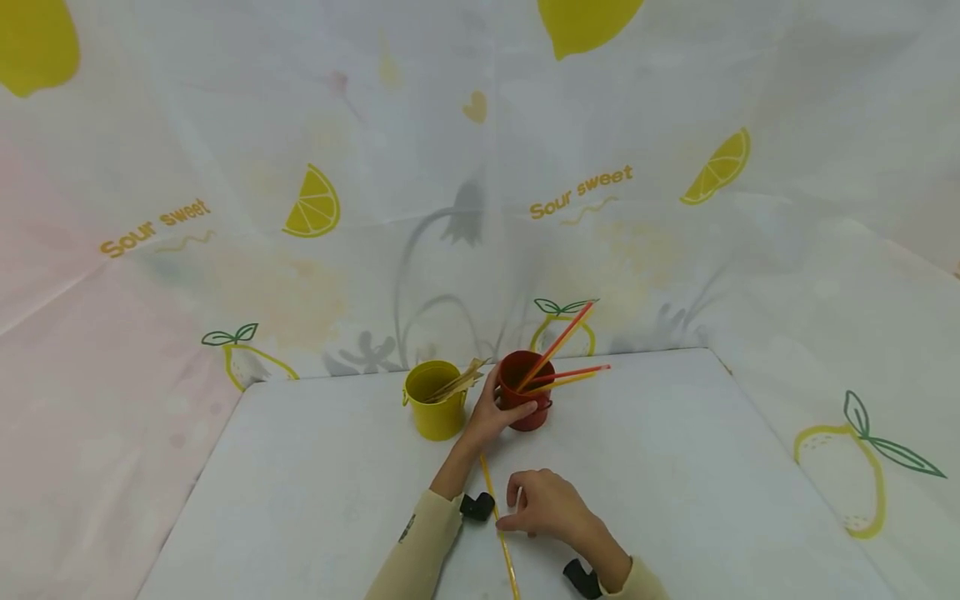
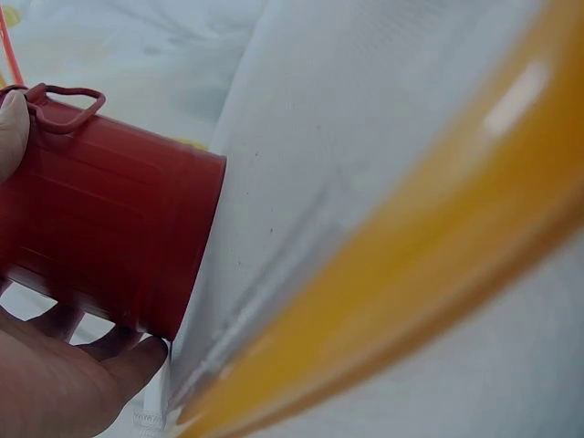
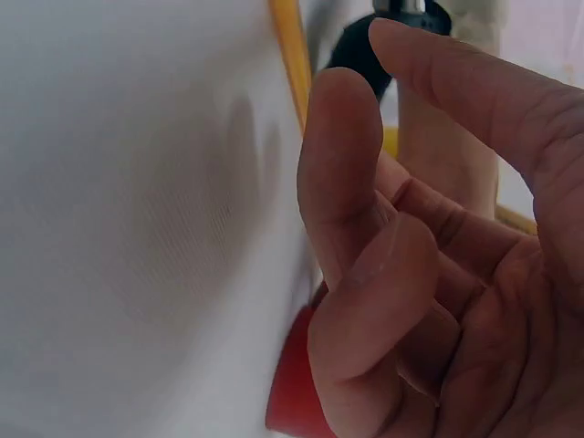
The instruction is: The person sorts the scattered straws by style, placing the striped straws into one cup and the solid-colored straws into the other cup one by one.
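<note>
My left hand [image 1: 491,417] grips a small red bucket [image 1: 528,417], thumb on the near side and fingers round its left side. In the left wrist view the red bucket [image 2: 109,210] shows its wire handle by the thumb. Red and orange straws [image 1: 558,346] lean out of its mouth. An orange straw [image 1: 504,542] lies on the white table, between the two forearms. Close beside this straw hovers my right hand [image 1: 547,504], fingers loosely bent. Nothing sits between its thumb and fingers in the right wrist view, where the orange straw [image 3: 290,55] passes behind the fingertips.
Left of the red bucket stands a yellow bucket [image 1: 438,417] with flat, pale wooden-looking sticks [image 1: 457,383] leaning out to the right. The white table [image 1: 315,483] ends at a lemon-printed cloth [image 1: 420,275] behind. Black camera mounts [image 1: 477,507] sit on both wrists.
</note>
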